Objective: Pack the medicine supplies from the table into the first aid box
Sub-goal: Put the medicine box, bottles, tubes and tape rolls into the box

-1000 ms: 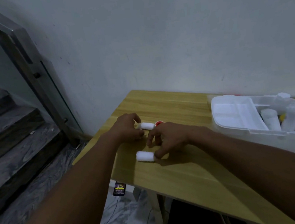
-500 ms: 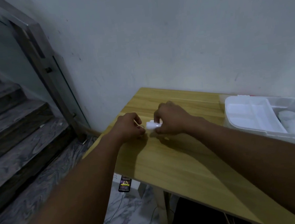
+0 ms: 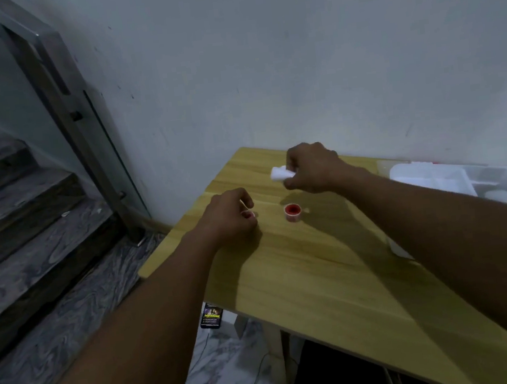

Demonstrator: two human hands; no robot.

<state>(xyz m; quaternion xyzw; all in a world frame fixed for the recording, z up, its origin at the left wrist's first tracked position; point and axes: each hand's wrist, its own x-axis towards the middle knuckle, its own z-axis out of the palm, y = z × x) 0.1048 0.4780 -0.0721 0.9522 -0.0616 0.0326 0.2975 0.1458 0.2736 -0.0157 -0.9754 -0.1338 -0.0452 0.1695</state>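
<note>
My right hand (image 3: pixel 313 169) is raised above the far part of the wooden table (image 3: pixel 319 279), fingers closed on a white gauze roll (image 3: pixel 281 173) that sticks out to the left. On the table near its left edge rests my left hand (image 3: pixel 229 216), curled around a small pale item (image 3: pixel 249 214) with a thin stick showing; what it is I cannot tell. A small red tape roll (image 3: pixel 292 212) stands on the table between the hands, touching neither. The white first aid box (image 3: pixel 427 176) lies open at the right, with white bottles inside and partly hidden by my right forearm.
A wall runs along the table's far side. Stairs with a glass and metal railing (image 3: pixel 55 97) lie to the left. On the floor under the table's left edge sit a phone (image 3: pixel 211 316) and a cable.
My right hand has lifted the white roll up and to the right, uncovering the red tape roll. My left hand has stayed near the left edge. The view has shifted left.
</note>
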